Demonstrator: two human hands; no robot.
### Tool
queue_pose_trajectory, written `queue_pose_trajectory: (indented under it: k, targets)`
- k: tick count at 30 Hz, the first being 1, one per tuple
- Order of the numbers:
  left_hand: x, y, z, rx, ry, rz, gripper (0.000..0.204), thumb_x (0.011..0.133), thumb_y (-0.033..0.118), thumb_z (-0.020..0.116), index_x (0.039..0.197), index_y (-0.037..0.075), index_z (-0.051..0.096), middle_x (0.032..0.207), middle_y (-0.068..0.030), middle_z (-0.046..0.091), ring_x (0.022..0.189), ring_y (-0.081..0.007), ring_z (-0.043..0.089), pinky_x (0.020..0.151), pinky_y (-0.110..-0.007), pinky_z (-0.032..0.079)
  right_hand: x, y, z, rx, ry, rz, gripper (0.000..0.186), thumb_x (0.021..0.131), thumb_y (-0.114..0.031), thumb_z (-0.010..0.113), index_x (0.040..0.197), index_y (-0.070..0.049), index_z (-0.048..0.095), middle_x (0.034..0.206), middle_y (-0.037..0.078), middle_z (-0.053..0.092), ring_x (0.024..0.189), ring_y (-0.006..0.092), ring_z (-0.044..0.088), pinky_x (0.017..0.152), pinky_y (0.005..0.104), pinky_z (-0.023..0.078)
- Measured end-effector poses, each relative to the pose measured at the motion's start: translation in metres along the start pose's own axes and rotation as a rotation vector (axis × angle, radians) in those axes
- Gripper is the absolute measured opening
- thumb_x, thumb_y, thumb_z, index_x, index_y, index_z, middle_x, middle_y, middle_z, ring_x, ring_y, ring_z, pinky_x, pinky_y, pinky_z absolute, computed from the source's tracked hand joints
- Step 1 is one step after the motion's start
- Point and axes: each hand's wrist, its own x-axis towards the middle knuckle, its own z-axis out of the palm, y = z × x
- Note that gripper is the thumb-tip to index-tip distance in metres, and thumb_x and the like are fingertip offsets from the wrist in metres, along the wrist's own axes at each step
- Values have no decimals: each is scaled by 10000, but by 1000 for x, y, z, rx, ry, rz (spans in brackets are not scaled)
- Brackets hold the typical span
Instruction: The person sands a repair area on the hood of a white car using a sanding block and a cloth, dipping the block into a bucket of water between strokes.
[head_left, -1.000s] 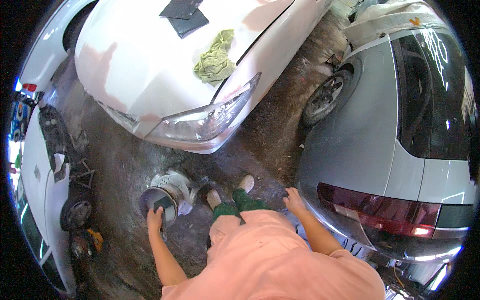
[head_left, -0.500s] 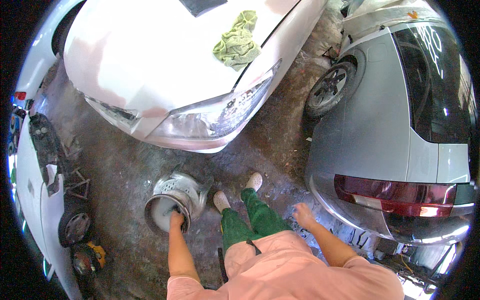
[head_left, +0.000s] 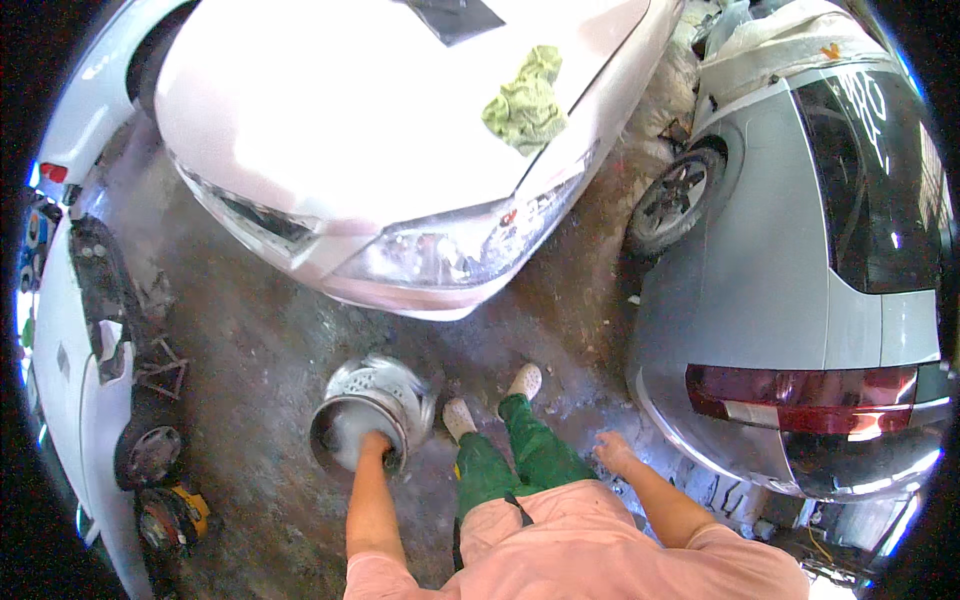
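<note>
My left hand (head_left: 376,441) reaches down into a round bucket (head_left: 318,440) of cloudy whitish liquid. Its fingers are hidden inside, so what they hold, if anything, does not show. The bucket stands against or on a silver-grey, round piece with holes (head_left: 372,378); how the two meet is unclear. Out to the right hangs my right hand (head_left: 613,453), fingers loosely bent and slightly apart, with nothing visible in them. It is nearest the rear corner of a grey car (head_left: 740,300). A crumpled green cloth (head_left: 526,103) lies on the white car's hood (head_left: 350,120), beyond both hands.
The white car's headlight (head_left: 440,248) faces me, and a dark flat sheet (head_left: 455,18) lies on its hood. On the left are a detached-looking white body part (head_left: 62,370), a metal stand (head_left: 162,368) and a yellow-black machine (head_left: 172,515). The floor (head_left: 250,330) is stained concrete.
The view has shifted, so the cars and bucket appear farther right and lower. My left hand has gone deeper into the bucket. My right hand is a little lower, its fingers more bent.
</note>
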Motion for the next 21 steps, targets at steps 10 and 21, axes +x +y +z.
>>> queue_pose_trajectory:
  k: [10, 21]
  targets:
    - [-109, -31, -41, -769, 421, -219, 715, 911, 444, 779, 1310, -129, 626, 1298, -337, 677, 1245, -449, 659, 1049, -485, 524, -30, -187, -87, 33, 44, -423, 457, 1008, -294, 659, 1390, -43, 657, 1393, 227, 641, 1340, 407, 586, 1148, 460, 472]
    - [-250, 108, -175, -1163, 759, 226, 661, 955, 319, 771, 1471, -25, 542, 1445, -241, 616, 1347, -345, 585, 1127, -408, 444, -59, -307, -110, 249, -73, -764, 518, 1045, -343, 651, 1449, -25, 601, 1444, 208, 633, 1344, 360, 604, 1129, 451, 481]
